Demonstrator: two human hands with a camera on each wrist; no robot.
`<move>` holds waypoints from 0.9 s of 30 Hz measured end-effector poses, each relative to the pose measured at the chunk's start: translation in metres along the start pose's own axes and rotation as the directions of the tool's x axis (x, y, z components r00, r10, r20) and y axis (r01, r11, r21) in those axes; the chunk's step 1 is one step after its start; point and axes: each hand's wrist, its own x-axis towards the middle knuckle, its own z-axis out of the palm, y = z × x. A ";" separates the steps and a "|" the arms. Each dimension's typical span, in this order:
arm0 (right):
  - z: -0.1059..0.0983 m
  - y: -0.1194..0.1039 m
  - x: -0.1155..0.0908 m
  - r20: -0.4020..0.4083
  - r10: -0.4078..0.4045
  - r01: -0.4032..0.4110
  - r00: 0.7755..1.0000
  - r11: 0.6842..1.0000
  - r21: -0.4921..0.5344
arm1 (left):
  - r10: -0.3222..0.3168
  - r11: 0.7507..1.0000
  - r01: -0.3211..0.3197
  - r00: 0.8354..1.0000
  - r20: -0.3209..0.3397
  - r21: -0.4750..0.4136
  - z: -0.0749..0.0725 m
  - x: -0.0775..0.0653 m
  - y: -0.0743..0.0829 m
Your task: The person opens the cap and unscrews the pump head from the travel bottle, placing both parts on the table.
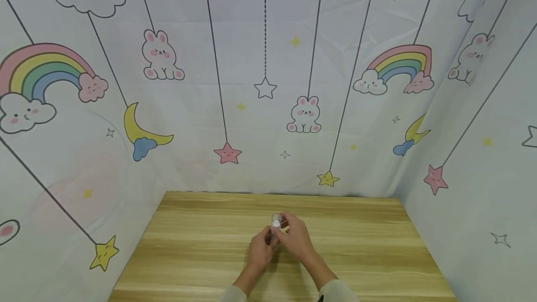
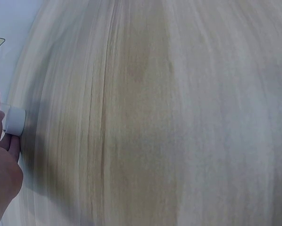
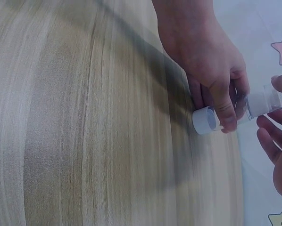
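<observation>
A small bottle with a clear body, a white base (image 3: pixel 204 121) and a white collar (image 3: pixel 258 104) stands close over the table, its top toward the back wall. My left hand (image 1: pixel 261 250) grips the clear body, thumb on one side and fingers behind it. At the top end, my right hand (image 1: pixel 299 239) has its thumb and fingers around the clear cap (image 3: pixel 274 97), which sits over the white collar. In the left wrist view only the white base (image 2: pixel 15 121) and part of the left hand (image 2: pixel 2 165) show, at the left edge.
The wood-grain table (image 1: pixel 201 246) lies under both hands. White curtains (image 1: pixel 193 106) printed with rabbits, stars, moons and rainbows hang along its back and both sides. Light sleeves (image 1: pixel 339 291) cover the forearms.
</observation>
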 end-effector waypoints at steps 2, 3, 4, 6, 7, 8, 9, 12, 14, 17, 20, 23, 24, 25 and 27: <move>0.000 0.000 0.000 0.001 0.004 -0.005 1.000 1.000 0.002 | 0.011 1.000 -0.011 1.000 -0.004 -0.001 0.000 0.000 0.000; 0.000 -0.001 0.000 0.002 0.007 -0.007 1.000 1.000 0.005 | 0.014 1.000 -0.014 1.000 -0.003 -0.001 0.000 0.000 -0.001; -0.001 -0.001 0.000 0.004 0.008 -0.008 1.000 1.000 0.002 | 0.014 1.000 -0.014 1.000 -0.001 0.001 0.000 0.000 -0.001; -0.001 -0.001 0.000 0.006 0.009 -0.009 1.000 1.000 0.003 | 0.011 1.000 -0.011 1.000 0.009 0.009 0.000 0.000 -0.001; -0.001 -0.002 0.000 0.008 0.011 -0.011 1.000 1.000 0.001 | 0.009 1.000 -0.009 1.000 0.015 0.012 0.000 0.000 -0.001; -0.001 -0.002 0.000 0.010 0.012 -0.012 1.000 1.000 0.002 | 0.008 1.000 -0.008 1.000 0.020 0.017 0.000 0.000 -0.002; -0.002 -0.002 0.000 0.011 0.012 -0.012 1.000 1.000 0.005 | 0.007 1.000 -0.007 1.000 0.024 0.019 0.000 0.000 -0.002; -0.002 -0.002 0.000 0.015 0.015 -0.015 1.000 1.000 0.014 | 0.000 1.000 -0.001 0.999 0.033 0.023 0.000 0.000 -0.002; -0.002 -0.002 0.000 0.012 0.013 -0.013 1.000 1.000 0.020 | 0.000 1.000 -0.001 0.999 0.033 0.030 0.000 0.001 -0.002; -0.002 -0.003 0.001 0.007 0.012 -0.012 1.000 1.000 0.019 | -0.010 0.999 0.008 0.999 0.033 0.037 0.001 0.002 -0.002; -0.003 -0.003 0.001 0.005 0.016 -0.016 1.000 1.000 0.015 | -0.014 0.999 0.013 0.999 0.031 0.038 0.001 0.002 -0.002; -0.003 -0.003 0.001 0.004 0.022 -0.022 1.000 1.000 0.023 | -0.014 1.000 0.013 1.000 0.028 0.026 0.001 0.002 -0.002; -0.003 -0.003 0.001 0.003 0.023 -0.023 1.000 0.999 0.024 | -0.012 1.000 0.011 1.000 0.028 0.020 0.001 0.002 -0.002; -0.004 -0.004 0.001 0.002 0.025 -0.025 1.000 0.999 0.027 | -0.010 1.000 0.010 1.000 0.028 0.016 0.001 0.001 -0.002; -0.004 -0.004 0.001 -0.002 0.026 -0.026 1.000 0.999 0.036 | -0.004 1.000 0.004 1.000 0.028 0.008 0.000 0.001 -0.002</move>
